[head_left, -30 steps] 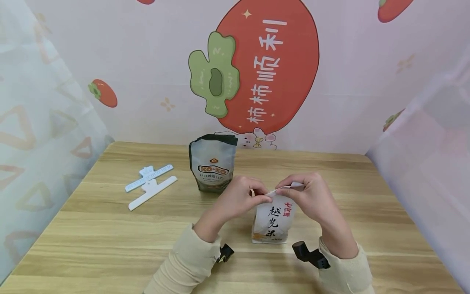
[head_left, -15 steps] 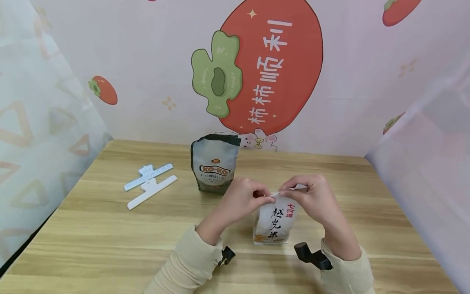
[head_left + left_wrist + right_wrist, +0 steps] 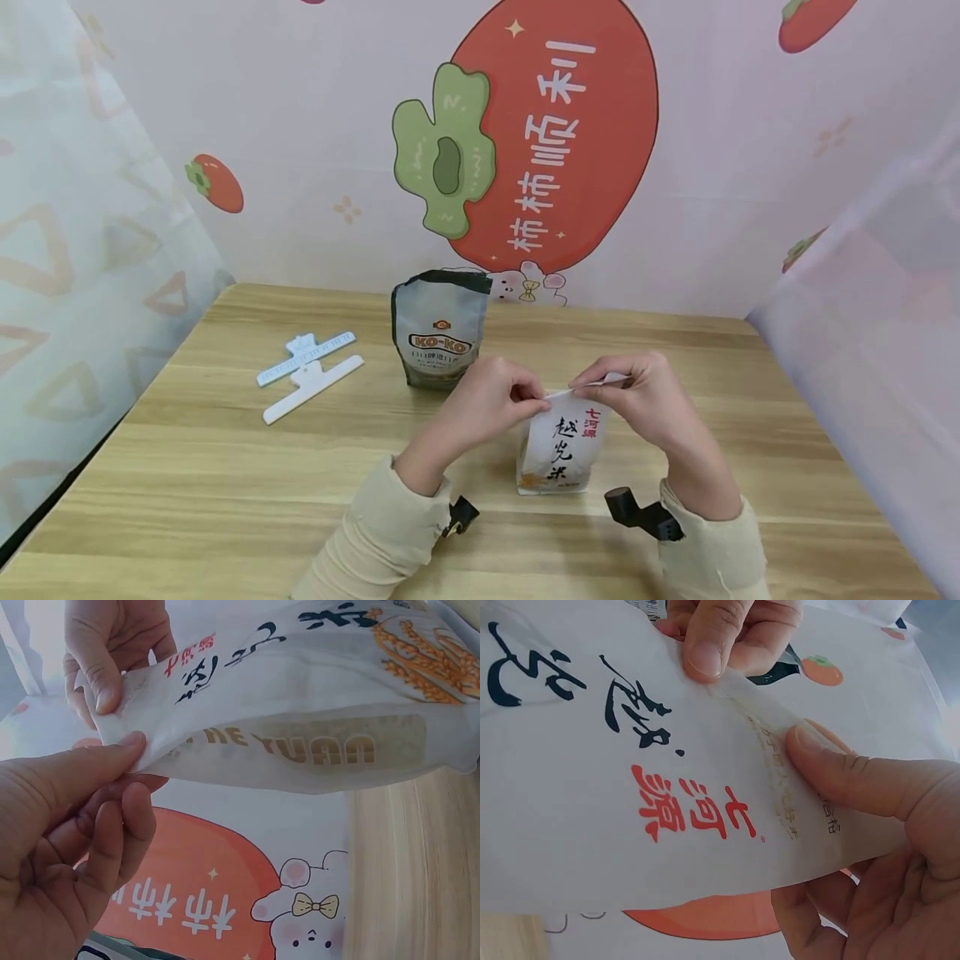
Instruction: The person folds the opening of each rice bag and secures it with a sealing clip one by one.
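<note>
A white rice bag with black and red lettering stands upright on the table in the head view. My left hand pinches the left end of its top edge between thumb and fingers. At the right end, my right hand pinches the same edge, thumb in front. The left wrist view shows the bag's side with gold lettering, and the left thumb pressing its top corner. In the right wrist view the bag's front lies close to the camera, with the right thumb on its upper edge.
A grey-blue KO-KO bag with a dark top stands just behind my left hand. On the left of the wooden table lie a blue bag clip and a white bag clip. A printed cloth backdrop rises behind.
My left hand has shifted slightly left along the top edge, widening the gap between the hands. Both keep pinching the rice bag, which stays in place. The head view has shifted slightly.
</note>
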The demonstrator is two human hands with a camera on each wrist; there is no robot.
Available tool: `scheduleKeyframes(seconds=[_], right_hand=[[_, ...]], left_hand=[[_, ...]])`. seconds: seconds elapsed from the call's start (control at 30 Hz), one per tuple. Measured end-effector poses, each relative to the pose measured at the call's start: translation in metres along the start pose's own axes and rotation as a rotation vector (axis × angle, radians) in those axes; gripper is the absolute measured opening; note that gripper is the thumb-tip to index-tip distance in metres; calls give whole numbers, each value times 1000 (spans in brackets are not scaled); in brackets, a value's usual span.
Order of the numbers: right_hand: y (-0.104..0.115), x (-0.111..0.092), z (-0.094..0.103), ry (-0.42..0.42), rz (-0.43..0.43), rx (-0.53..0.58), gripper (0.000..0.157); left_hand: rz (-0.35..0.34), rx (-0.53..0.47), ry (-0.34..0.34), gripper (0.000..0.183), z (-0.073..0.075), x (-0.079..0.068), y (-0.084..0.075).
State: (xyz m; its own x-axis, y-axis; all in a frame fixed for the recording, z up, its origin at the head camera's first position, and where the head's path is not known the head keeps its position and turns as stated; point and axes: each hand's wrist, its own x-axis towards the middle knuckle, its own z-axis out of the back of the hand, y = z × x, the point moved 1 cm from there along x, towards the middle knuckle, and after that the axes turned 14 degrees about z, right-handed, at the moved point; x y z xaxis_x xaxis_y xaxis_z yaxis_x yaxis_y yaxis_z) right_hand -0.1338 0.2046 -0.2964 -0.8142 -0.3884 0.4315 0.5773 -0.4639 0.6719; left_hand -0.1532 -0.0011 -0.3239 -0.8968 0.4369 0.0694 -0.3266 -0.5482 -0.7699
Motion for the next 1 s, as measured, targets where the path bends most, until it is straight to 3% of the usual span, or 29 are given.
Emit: scheduleKeyframes(seconds=[0.3, 0.43, 0.73, 0.87, 1.0], right_hand=[[-3, -2, 4, 25, -11, 14, 13], [-3, -2, 6, 41, -13, 23, 10], [-2, -2, 8, 52, -21, 46, 9], [-2, -2, 9, 61, -22, 64, 8], [-2, -3, 8, 66, -41, 87, 7]], left_hand=[[-150, 160, -110, 16, -7, -1, -4], [-170, 189, -147, 17, -8, -3, -6], [-108, 249, -181, 7, -10, -10, -2], [-26, 251, -137, 19, -2, -15, 7], [50, 269, -76, 18, 14, -25, 21]])
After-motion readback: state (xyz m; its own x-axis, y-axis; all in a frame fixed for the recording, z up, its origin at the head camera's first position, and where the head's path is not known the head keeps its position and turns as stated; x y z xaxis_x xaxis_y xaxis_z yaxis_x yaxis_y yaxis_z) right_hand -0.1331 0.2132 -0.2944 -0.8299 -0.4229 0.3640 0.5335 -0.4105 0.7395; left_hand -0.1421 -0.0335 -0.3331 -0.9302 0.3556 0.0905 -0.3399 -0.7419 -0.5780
